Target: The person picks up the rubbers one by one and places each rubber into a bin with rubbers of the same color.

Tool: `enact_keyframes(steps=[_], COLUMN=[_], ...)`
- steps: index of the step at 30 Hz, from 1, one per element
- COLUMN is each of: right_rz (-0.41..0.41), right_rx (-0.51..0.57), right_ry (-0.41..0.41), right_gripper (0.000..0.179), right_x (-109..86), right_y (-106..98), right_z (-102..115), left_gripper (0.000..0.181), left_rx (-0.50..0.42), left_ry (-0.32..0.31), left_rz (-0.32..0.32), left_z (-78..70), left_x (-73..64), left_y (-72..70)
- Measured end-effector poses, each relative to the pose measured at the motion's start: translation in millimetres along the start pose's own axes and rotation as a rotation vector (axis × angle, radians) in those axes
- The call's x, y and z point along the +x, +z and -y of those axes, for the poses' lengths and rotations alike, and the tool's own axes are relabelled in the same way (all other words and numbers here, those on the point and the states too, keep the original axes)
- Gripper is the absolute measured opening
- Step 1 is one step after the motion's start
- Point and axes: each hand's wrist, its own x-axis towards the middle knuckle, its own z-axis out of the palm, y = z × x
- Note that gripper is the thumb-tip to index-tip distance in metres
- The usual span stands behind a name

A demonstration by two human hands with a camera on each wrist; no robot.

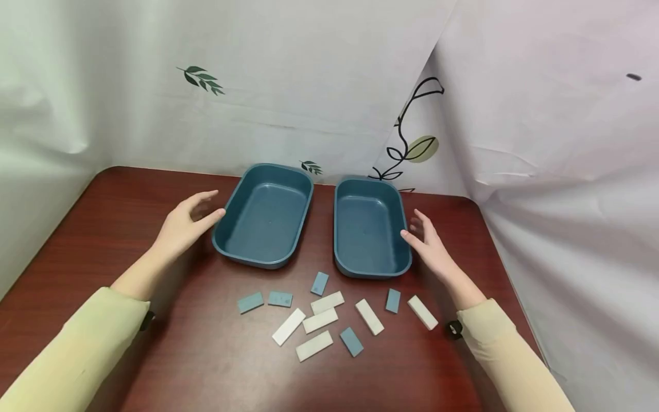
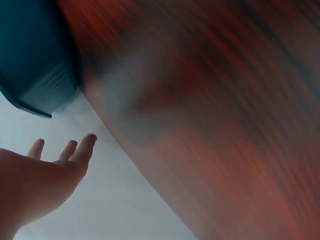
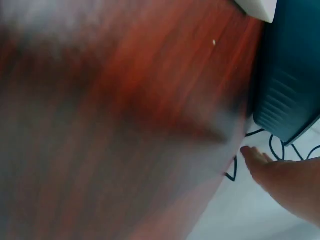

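Note:
Two dark blue plastic trays stand side by side near the table's back edge: a left tray (image 1: pixel 270 214) and a right tray (image 1: pixel 366 229), both with bare floors. My left hand (image 1: pixel 185 223) is at the left tray's outer side, thumb tip right at the rim, fingers parted and holding nothing. Beside the right tray's outer rim is my right hand (image 1: pixel 429 243), its thumb overlapping the rim in the head view and its fingers loosely bent around nothing. In the left wrist view, the left hand (image 2: pixel 50 175) shows apart from the tray wall (image 2: pixel 45 65).
In front of the trays lie several white blocks (image 1: pixel 320 320) and several smaller blue-grey blocks (image 1: pixel 352 342), scattered flat on the reddish-brown wooden table (image 1: pixel 216 355). A white block (image 1: pixel 423 312) sits farthest right. White cloth (image 1: pixel 309 86) with leaf prints hangs behind the table.

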Motion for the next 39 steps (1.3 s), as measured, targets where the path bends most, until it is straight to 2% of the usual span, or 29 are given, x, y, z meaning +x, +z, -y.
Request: enact_keyframes(steps=[4,8,12,15,19,24,28,33,39], right_rz=[0.046,0.080,0.096,0.099,0.102,0.112,0.118,0.120,0.117], right_rx=[0.135,0.285,0.393,0.413,0.425,0.437,0.429,0.449,0.444], right_ry=[0.037,0.075,0.093,0.087,0.082,0.101,0.104,0.106,0.141], right_gripper=[0.076,0.072,0.068,0.065,0.061,0.059,0.058,0.058,0.057], right_x=[-0.4,-0.1,0.7,1.0,1.6,3.7,5.4,9.5,13.5], right_y=[3,6,7,7,7,7,6,7,10], right_z=[0,0,0,0,-1,-1,0,1,5], left_gripper=[0.070,0.068,0.066,0.066,0.062,0.035,0.017,0.015,0.026], left_rx=[-0.132,-0.175,-0.222,-0.276,-0.382,-0.602,-0.708,-0.754,-0.695], left_ry=[-0.042,-0.065,-0.127,-0.179,-0.211,-0.212,-0.208,-0.218,-0.205], left_rz=[0.047,0.073,0.080,0.086,0.095,0.073,0.055,0.059,0.096], left_z=[-0.7,0.9,1.8,2.3,5.8,10.7,11.5,8.1,2.0], left_x=[2.0,3.2,3.8,3.9,3.8,1.5,-2.2,-5.5,-4.1], left_y=[5.5,9.9,14.1,16.0,17.3,18.0,18.4,22.5,33.4])
